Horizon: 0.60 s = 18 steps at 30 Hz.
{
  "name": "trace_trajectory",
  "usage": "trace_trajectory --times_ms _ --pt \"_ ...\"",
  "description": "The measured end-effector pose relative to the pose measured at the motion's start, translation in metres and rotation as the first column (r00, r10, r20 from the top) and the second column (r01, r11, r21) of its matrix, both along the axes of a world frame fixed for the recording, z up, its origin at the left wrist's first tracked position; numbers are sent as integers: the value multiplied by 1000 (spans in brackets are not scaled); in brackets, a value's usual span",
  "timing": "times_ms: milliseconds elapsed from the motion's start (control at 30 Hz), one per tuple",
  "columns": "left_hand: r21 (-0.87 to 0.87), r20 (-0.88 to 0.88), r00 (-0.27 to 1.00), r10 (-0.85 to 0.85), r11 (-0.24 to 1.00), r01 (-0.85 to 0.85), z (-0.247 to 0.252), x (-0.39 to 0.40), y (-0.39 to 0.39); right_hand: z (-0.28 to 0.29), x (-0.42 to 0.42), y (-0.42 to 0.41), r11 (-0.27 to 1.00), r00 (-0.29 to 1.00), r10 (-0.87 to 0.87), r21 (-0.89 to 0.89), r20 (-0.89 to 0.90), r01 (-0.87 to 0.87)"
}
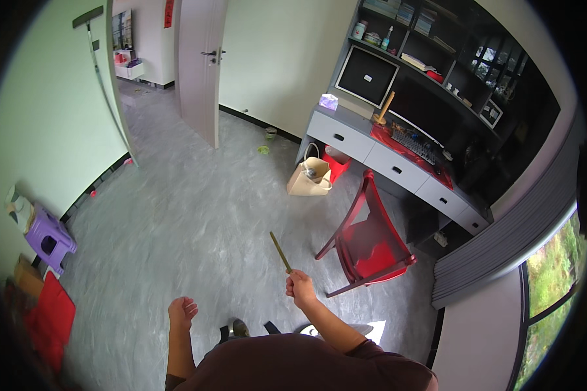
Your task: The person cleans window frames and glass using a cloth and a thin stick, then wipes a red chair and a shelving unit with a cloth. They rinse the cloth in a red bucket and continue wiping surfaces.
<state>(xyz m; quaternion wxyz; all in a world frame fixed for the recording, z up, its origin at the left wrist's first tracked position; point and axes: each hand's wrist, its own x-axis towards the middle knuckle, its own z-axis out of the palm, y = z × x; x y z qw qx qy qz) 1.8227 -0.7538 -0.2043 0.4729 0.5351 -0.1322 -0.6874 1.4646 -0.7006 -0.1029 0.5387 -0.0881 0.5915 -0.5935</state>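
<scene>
My right hand [301,288] is closed around the lower end of a thin olive-green stick [280,251], which points up and to the left over the grey floor. To its left, my left hand [182,311] is raised with its fingers loosely curled, and nothing shows in it. A red wooden chair [372,239] stands to the right of the stick, apart from it. Partly hidden behind my right forearm, a round white and grey object [309,331] lies by a white sheet [377,332] on the floor.
A beige bag [303,182] and a red bin [336,163] stand under the desk [342,134]. At the left wall are a purple stool [49,237], a cardboard box [28,277] and a leaning squeegee [100,78]. A door [199,73] stands ajar; a green item [263,150] lies nearby.
</scene>
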Motion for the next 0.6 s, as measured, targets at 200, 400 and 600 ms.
trace_trajectory --times_ms 200,400,600 --pt "42 84 986 -144 989 141 15 -70 -130 1 -68 -90 996 996 -84 16 -18 85" --pt "-39 147 967 -207 976 215 33 -169 -235 -43 -172 -229 970 970 -241 -22 34 242" --pt "-92 494 847 -195 957 274 16 -264 -335 -31 -234 -380 994 996 -51 -93 69 58"
